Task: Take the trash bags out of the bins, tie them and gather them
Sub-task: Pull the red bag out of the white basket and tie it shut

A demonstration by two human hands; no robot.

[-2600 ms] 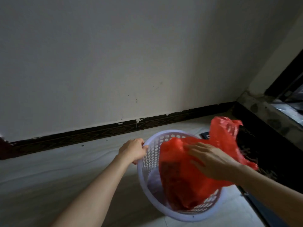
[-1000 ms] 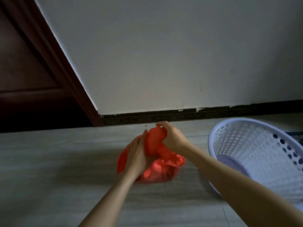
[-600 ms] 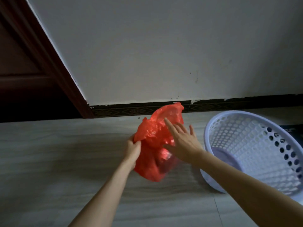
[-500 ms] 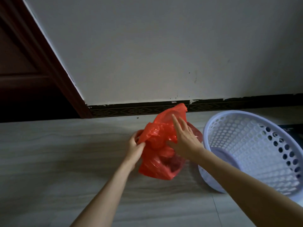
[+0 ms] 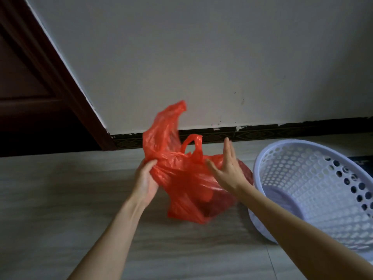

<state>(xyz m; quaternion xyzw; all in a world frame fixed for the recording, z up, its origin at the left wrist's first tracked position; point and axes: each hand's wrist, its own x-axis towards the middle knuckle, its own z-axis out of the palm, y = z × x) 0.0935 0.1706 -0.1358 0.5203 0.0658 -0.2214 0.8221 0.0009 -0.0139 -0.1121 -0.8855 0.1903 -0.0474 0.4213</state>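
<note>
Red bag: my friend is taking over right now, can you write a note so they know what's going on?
Left hand: gripping the red trash bag at its left side.
Right hand: open, flat against the bag's right side, not gripping.
Bag: out of the white perforated bin, held over the floor; handles loose, untied.
Bin: beside it on the right, tipped.
Done: bag removed.
Left: tie the handles, gather it with any others.
</note>
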